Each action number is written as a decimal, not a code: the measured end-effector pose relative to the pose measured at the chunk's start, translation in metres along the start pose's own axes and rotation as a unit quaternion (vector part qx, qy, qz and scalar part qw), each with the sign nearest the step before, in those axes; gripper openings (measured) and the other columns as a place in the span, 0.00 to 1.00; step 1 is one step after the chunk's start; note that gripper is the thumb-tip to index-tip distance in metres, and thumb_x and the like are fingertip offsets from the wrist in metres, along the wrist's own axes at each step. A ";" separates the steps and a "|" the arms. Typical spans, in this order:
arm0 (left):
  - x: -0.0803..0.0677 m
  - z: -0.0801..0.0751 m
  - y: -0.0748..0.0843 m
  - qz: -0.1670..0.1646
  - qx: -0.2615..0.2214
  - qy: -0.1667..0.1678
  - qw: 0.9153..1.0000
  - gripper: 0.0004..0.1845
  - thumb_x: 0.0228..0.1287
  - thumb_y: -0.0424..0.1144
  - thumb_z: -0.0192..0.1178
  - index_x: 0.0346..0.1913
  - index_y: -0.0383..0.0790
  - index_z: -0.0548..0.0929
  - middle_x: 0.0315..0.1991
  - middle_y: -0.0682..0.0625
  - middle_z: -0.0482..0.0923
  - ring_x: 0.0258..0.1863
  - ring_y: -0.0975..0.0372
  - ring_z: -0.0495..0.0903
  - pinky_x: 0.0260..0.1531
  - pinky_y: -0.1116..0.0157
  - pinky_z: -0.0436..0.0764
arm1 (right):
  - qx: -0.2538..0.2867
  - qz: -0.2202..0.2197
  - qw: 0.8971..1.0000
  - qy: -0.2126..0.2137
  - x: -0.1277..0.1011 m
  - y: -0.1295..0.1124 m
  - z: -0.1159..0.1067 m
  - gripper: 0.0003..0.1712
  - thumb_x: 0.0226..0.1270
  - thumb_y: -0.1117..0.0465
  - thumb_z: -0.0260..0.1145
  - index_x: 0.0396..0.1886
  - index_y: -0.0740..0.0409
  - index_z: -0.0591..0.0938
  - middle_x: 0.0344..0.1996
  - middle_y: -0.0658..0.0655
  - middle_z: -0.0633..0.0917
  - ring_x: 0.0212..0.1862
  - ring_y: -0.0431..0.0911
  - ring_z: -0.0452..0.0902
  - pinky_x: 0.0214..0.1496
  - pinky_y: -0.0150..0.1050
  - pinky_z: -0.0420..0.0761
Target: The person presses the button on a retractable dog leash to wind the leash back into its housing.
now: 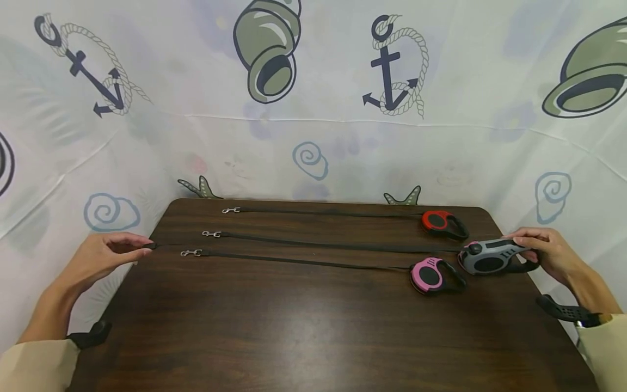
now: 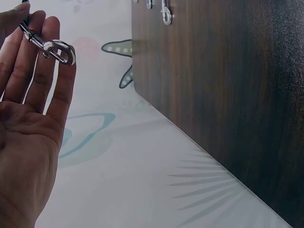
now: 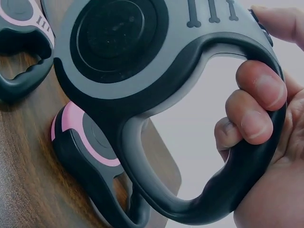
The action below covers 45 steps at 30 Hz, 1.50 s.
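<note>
- While three retractable leashes lie drawn out across the dark wooden table (image 1: 313, 326), the person holds a fourth, a grey leash (image 1: 490, 257), stretched from end to end above it.
- Right hand (image 1: 548, 253), at the table's right edge: its fingers (image 3: 256, 95) are curled through the grey leash's handle loop, and the thumb rests on top near the lock button.
- Left hand (image 1: 105, 256), just off the table's left edge: its fingers (image 2: 40, 71) are nearly straight and close together, and the metal clip (image 2: 52, 47) lies across their tips; the thumb's grip cannot be made out.
- On the table, the red leash (image 1: 443, 223) lies nearest the far edge and the pink leash (image 1: 431, 275) just beside the grey one.
- Judged from this, the step in hand is laying the grey leash's cord out; the next move calls for lowering both ends evenly, parallel to the other cords, with the cord kept taut.
</note>
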<state>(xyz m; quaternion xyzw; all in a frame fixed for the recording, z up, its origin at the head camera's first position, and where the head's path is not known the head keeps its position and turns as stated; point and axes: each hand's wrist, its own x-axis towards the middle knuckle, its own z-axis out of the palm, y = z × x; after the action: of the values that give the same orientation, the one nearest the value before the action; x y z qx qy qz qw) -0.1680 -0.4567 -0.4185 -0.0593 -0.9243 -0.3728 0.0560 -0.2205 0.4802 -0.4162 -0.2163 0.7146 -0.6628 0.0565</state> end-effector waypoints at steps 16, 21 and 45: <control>0.007 0.002 0.003 -0.009 -0.003 0.001 1.000 0.15 0.65 0.37 0.76 0.50 0.33 0.90 0.33 0.58 0.91 0.32 0.68 0.86 0.35 0.76 0.78 | 0.036 0.013 0.999 0.020 0.002 0.002 0.004 0.25 0.80 0.79 0.44 0.49 0.67 0.89 0.32 0.49 0.86 0.24 0.53 0.53 0.28 0.47 0.51; 0.009 0.003 0.003 0.006 0.000 0.004 1.000 0.14 0.65 0.36 0.76 0.50 0.32 0.90 0.33 0.57 0.91 0.30 0.68 0.86 0.33 0.76 0.78 | 0.019 0.027 0.999 0.027 0.002 0.004 0.009 0.22 0.80 0.80 0.49 0.53 0.66 0.89 0.32 0.49 0.84 0.25 0.52 0.57 0.30 0.47 0.54; 0.022 0.023 0.021 0.047 -0.011 -0.009 0.999 0.13 0.65 0.37 0.76 0.48 0.34 0.90 0.35 0.56 0.91 0.30 0.65 0.88 0.31 0.71 0.82 | -0.175 0.038 0.982 0.059 0.024 -0.004 0.044 0.12 0.72 0.77 0.65 0.52 0.68 0.87 0.18 0.48 0.71 0.21 0.50 0.64 0.28 0.48 0.61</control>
<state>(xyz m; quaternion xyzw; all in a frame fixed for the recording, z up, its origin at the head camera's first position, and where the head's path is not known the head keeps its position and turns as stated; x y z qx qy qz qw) -0.1879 -0.4239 -0.4177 -0.1070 -0.9169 -0.3790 0.0648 -0.2248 0.4304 -0.4120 -0.1563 0.8294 -0.5364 0.0006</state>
